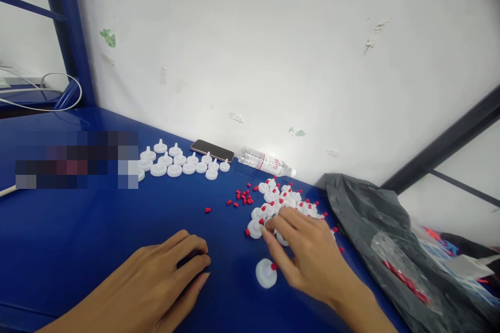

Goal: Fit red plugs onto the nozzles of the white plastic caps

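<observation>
My left hand [167,270] rests on the blue table, fingers loosely bent, thumb apart from them and nothing visible between. My right hand [308,250] reaches over a group of white nozzle caps with red tips [270,196]. Its thumb and forefinger come close together beside those caps; the fingers hide whatever they may grip. Below the right thumb a single white cap [265,274] with a red tip lies apart. Small red tips [244,199] are scattered between the two groups, one loose red tip [208,210] nearer my left hand. Plain white nozzle caps [174,170] stand farther left.
Against the wall lie a phone [212,150] and a clear plastic bottle [266,162] on its side. A dark plastic bag [361,218] covers the table's right edge, with a clear pouch [406,276] holding red pieces on it. A blurred patch hides the far left.
</observation>
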A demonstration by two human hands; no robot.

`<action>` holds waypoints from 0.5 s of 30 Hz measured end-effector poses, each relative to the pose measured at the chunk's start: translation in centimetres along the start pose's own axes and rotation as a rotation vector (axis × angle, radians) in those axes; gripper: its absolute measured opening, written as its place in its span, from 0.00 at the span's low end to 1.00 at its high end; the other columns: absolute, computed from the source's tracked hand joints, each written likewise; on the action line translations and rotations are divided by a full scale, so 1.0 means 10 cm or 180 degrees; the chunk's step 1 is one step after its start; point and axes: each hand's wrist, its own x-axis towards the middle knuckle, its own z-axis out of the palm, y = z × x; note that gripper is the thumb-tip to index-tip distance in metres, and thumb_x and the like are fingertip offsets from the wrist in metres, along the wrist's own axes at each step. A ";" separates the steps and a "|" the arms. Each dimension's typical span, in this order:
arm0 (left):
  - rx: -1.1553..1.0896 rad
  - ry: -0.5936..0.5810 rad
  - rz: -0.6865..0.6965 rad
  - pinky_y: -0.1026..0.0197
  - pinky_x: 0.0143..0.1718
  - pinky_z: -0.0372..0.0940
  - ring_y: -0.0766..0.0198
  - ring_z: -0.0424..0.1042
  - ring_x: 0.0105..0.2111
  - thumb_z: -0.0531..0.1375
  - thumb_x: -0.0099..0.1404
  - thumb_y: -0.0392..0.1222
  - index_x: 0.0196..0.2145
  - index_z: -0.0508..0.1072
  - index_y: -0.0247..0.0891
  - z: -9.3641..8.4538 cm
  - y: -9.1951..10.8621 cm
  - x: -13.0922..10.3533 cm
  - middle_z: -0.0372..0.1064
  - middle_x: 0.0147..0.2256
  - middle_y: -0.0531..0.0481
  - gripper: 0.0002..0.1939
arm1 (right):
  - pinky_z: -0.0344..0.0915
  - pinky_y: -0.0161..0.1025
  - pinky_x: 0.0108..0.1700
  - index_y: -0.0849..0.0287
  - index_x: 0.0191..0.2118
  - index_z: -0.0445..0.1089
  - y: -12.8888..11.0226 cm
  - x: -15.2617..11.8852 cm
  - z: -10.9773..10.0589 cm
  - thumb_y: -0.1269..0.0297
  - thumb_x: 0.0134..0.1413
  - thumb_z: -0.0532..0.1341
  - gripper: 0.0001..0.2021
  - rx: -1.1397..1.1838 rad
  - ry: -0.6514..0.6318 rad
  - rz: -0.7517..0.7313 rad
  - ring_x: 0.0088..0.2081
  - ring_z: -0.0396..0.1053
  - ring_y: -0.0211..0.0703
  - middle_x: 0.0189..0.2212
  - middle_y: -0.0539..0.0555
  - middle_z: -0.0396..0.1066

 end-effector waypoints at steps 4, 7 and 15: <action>0.0050 0.0007 0.0014 0.64 0.50 0.70 0.64 0.78 0.52 0.49 0.82 0.42 0.56 0.77 0.50 0.02 -0.01 -0.02 0.79 0.51 0.55 0.18 | 0.62 0.40 0.35 0.55 0.52 0.76 0.09 -0.02 0.05 0.64 0.75 0.60 0.09 -0.0068 0.0085 0.0497 0.34 0.77 0.42 0.40 0.51 0.79; 0.0057 -0.0071 -0.0022 0.65 0.48 0.71 0.65 0.78 0.52 0.50 0.82 0.42 0.57 0.76 0.50 0.02 -0.03 -0.03 0.79 0.51 0.55 0.17 | 0.63 0.40 0.34 0.52 0.48 0.77 0.12 -0.05 0.10 0.63 0.75 0.60 0.08 -0.0040 -0.0075 0.0594 0.35 0.79 0.43 0.41 0.51 0.81; 0.0142 -0.0044 0.0058 0.66 0.47 0.72 0.66 0.78 0.52 0.53 0.80 0.42 0.57 0.75 0.49 0.04 -0.03 -0.04 0.79 0.51 0.55 0.15 | 0.71 0.47 0.54 0.54 0.51 0.78 0.03 0.02 0.09 0.66 0.76 0.59 0.09 0.0314 0.0034 0.0122 0.52 0.74 0.49 0.50 0.55 0.79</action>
